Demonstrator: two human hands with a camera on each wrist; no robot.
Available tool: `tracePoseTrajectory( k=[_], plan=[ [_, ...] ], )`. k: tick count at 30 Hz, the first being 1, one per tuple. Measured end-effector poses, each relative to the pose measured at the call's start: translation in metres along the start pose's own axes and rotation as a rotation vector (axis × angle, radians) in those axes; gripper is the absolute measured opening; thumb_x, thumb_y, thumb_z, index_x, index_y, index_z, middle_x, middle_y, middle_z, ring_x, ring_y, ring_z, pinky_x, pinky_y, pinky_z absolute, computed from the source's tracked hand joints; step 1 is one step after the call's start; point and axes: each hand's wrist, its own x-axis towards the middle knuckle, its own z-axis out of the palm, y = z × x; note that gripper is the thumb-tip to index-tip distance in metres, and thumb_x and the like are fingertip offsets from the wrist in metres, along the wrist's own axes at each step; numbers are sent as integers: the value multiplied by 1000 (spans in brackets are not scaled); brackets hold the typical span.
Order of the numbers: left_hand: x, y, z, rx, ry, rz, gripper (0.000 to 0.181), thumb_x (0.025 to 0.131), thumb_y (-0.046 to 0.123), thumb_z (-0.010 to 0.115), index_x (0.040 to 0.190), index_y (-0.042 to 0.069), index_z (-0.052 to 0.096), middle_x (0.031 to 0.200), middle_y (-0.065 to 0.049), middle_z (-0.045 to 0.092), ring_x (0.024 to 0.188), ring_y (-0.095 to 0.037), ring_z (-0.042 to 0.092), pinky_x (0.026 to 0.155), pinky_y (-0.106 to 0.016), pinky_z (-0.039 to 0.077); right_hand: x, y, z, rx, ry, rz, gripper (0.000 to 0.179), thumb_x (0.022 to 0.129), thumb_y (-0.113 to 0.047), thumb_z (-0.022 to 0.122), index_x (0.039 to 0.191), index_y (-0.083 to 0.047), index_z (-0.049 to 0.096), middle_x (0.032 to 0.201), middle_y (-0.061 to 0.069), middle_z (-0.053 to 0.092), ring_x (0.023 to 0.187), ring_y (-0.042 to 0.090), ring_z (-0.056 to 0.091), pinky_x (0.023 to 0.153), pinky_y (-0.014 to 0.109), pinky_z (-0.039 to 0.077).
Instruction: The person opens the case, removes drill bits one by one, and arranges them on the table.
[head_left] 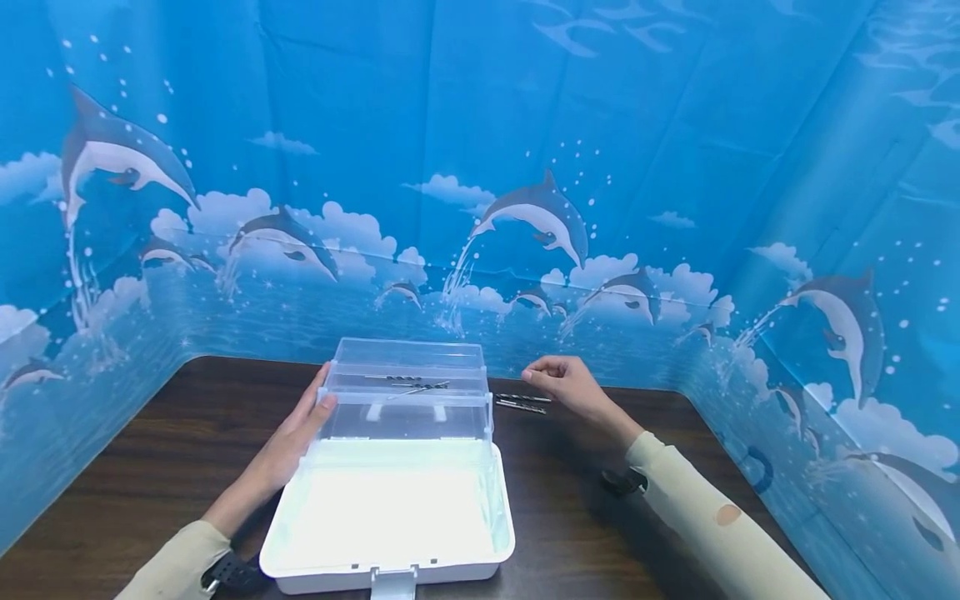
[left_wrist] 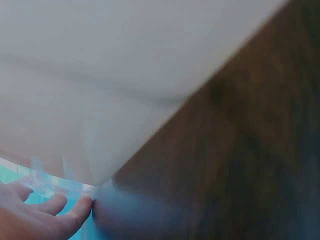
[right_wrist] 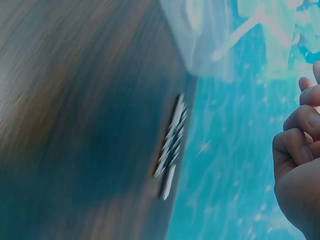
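Apparently for steadying, left hand (head_left: 294, 435) pinches left edge of clear tray (head_left: 465, 393); inside lie drill bits (head_left: 431, 386). Right hand (head_left: 567, 387), fingers curled, seemingly empty, hovers near other bits (head_left: 522, 407), right of toolbox (head_left: 465, 573).

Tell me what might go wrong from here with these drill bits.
The dark metal spiral drill bits in the clear plastic trays might slide out if the left hand, at the trays' edge, tips them. Similar loose bits, near the far edge of the dark brown wooden table, could roll off if the right hand, close by, nudges them.
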Motion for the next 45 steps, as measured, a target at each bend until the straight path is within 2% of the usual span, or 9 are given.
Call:
tracePoseTrajectory(
  k=[4, 7, 14, 18, 24, 30, 35, 41, 45],
  plan=[
    [-3, -1, 1, -6, -3, -4, 56, 103, 24, 30, 147, 37, -2, 153, -5, -7, 135, -41, 0, 88, -74, 16, 9, -17, 12, 21, 2, -41, 29, 86, -43, 63, 99, -19, 70, 58, 15, 44, 51, 33, 39, 48, 36, 37],
    [-4, -1, 1, -34, -6, 0, 56, 103, 24, 30, 147, 38, -3, 153, -5, -6, 134, -42, 3, 87, -73, 20, 15, -32, 21, 36, -7, -62, 30, 85, -44, 64, 99, -19, 70, 58, 14, 45, 52, 30, 40, 50, 37, 39],
    [0, -1, 3, -51, -2, 10, 56, 103, 23, 30, 147, 37, -2, 153, -4, -5, 135, -39, 2, 89, -72, 18, 27, -59, 39, 50, -58, -115, 31, 85, -42, 65, 101, -15, 71, 56, 13, 42, 49, 31, 37, 45, 36, 34],
    [2, -3, 4, -56, -6, 9, 56, 103, 24, 29, 147, 37, -2, 153, -5, -5, 135, -38, 2, 91, -71, 17, 30, -73, 48, -5, -65, -168, 26, 85, -41, 65, 99, -19, 71, 55, 9, 42, 47, 27, 36, 43, 34, 31],
    [5, -7, 1, -47, -6, 29, 56, 103, 22, 29, 148, 35, -2, 153, -5, -5, 135, -39, 4, 89, -71, 19, 38, -89, 62, -144, -130, -259, 18, 89, -34, 63, 98, -22, 71, 52, 5, 42, 44, 21, 31, 41, 32, 26],
    [10, -21, -1, -59, -7, 12, 55, 103, 25, 30, 146, 42, 0, 153, 5, -5, 136, -33, 2, 90, -71, 18, 44, -93, 71, -281, -221, -253, 15, 90, -30, 62, 97, -21, 72, 51, 2, 48, 41, 18, 32, 41, 29, 27],
    [12, -32, -3, -33, 3, 28, 55, 103, 27, 30, 146, 43, 0, 152, 9, -4, 136, -32, 2, 90, -72, 17, 46, -98, 74, -334, -271, -248, 13, 89, -30, 63, 95, -21, 72, 57, 0, 56, 43, 16, 38, 42, 28, 31],
    [12, -33, -5, -23, 4, 27, 55, 103, 26, 30, 146, 43, 0, 153, 5, -4, 136, -35, 3, 90, -72, 18, 49, -103, 80, -421, -308, -291, 14, 88, -31, 64, 95, -21, 72, 54, -1, 52, 43, 15, 38, 43, 27, 31],
    [9, -26, -5, -41, -17, 30, 56, 103, 23, 29, 147, 39, -1, 153, 2, -4, 135, -38, 4, 89, -72, 20, 51, -103, 85, -438, -322, -287, 14, 87, -31, 65, 93, -21, 71, 62, -2, 58, 47, 13, 44, 45, 26, 35]
  ],
)
